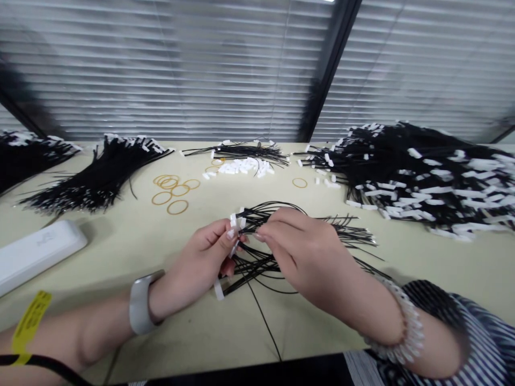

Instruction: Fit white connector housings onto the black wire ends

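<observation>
My left hand (215, 244) pinches a white connector (236, 221) at the end of thin black wires. Close beside it, my right hand (300, 244) has thumb and forefinger pressed together at the wires just right of that connector. What lies between those fingertips is too small to make out; it looks like a wire. Under both hands, black wires (257, 265) spread over the table, with their bare ends (362, 233) to the right. Another white connector (219, 289) hangs at the lower left of these wires.
Several rubber bands (177, 207) lie left of centre. Loose white connectors (247, 166) sit behind my hands, beside a small wire bundle (241, 151). A large wire pile (434, 177) fills the right; another bundle (92, 177) lies left. A white box-shaped device (40, 254) is at the left edge.
</observation>
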Demonstrator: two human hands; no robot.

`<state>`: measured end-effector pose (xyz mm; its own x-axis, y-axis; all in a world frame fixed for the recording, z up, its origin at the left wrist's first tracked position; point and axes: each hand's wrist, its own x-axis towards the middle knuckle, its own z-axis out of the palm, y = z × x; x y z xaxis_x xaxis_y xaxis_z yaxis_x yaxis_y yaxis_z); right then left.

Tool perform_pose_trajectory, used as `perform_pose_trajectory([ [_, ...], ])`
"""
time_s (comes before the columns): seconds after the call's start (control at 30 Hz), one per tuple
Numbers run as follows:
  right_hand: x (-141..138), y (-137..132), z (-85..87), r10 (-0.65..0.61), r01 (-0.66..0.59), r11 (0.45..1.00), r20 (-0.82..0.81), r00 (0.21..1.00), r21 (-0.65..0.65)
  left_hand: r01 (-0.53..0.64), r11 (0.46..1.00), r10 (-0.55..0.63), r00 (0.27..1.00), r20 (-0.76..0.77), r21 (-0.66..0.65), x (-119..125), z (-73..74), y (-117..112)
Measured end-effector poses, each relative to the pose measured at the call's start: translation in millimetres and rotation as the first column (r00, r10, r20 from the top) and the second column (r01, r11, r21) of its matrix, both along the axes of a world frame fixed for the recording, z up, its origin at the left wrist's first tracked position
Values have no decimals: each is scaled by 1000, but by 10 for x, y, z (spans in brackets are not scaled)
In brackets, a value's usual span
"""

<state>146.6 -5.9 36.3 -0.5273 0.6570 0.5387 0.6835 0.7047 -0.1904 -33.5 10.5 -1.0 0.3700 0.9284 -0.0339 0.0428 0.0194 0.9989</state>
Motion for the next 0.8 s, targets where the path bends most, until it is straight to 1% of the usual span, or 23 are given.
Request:
perform_pose_trajectory([
  [0.3,-2,10,13,-41,44,999,87,995,-25,-18,999,20,997,-70,39,17,26,-13],
  [0.43,-14,10,20,-29,33,999,101,994,-29,-34,995,48,987,-154,90,23,33,-32],
  [0.53,-36,15,-18,-22,24,999,83,996,-22,-41,995,61,976,-211,96,33,38,-48],
  [0.7,-74,33,-108,-21,21,1000,64,998,-2,-26,997,41,979,-200,78,50,58,-52],
  [0.8,-81,14,-78,-29,29,999,31,999,16,-29,998,37,989,-146,54,56,67,-33],
])
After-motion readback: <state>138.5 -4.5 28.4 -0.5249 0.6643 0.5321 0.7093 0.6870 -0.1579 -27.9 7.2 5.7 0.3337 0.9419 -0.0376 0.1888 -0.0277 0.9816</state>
